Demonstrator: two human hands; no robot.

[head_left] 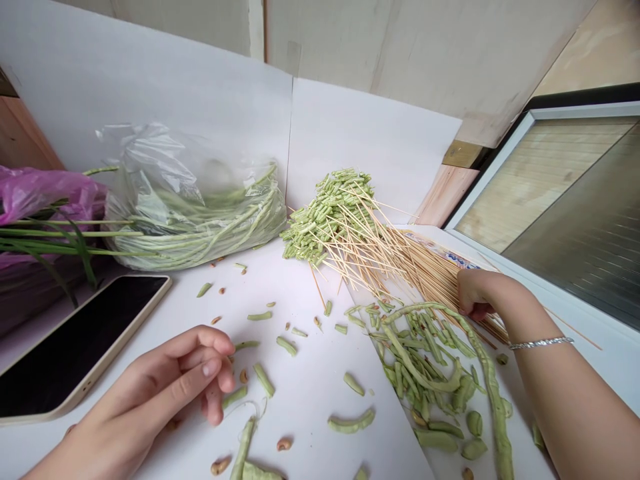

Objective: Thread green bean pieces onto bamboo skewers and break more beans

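Beside the bamboo skewers [400,260], the right hand [483,297] curls closed, whatever it grips hidden. Left of the skewers, the left hand [150,393] draws its fingers together, nothing visible between them.

Right hand [480,295] at bamboo skewers [430,280] — left hand [165,380] near cut beans [263,380].

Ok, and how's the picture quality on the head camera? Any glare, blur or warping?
In the head view, the light is soft and even, with faint shadows under the left hand and right hand; in the head view, the clear plastic bag shows bright glare; the wide lens makes the framed glass panel lean; the wooden skewers look sharp, with no obvious blur.
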